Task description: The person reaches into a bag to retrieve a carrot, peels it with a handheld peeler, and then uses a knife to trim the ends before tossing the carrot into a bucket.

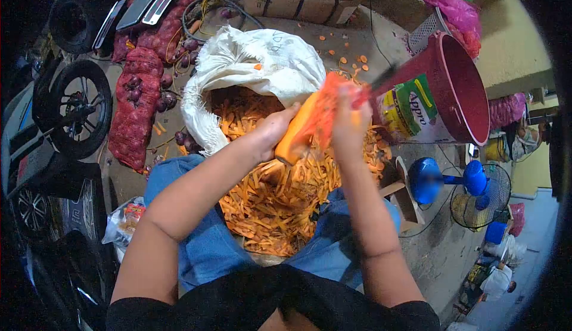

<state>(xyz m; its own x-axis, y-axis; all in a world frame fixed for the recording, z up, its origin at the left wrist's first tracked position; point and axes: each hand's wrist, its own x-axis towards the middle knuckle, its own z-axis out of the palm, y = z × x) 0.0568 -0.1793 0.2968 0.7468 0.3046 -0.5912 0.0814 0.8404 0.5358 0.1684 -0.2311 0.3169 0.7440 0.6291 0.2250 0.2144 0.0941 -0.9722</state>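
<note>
A large orange carrot [291,140] slants across the middle, its upper part smeared into a brighter red-orange. My left hand [277,129] is closed around its left side, thumb along the top. My right hand [348,116] is blurred by motion at the carrot's right side, its fingers wrapped round a red-handled tool [361,97] with a dark blurred end pointing up and right; I cannot tell whether it is a knife or a peeler. Below both hands lies a heap of orange peelings [268,212] between my knees. More peelings show inside the open white sack [262,57] just beyond.
On the right a red bucket [463,86] lies tilted, its mouth facing right. Small carrot rounds [364,67] are scattered on the floor behind. Net bags of red onions [136,104] and a motorcycle wheel [77,110] are at left. A fan [479,195] and cardboard box [404,203] are at right.
</note>
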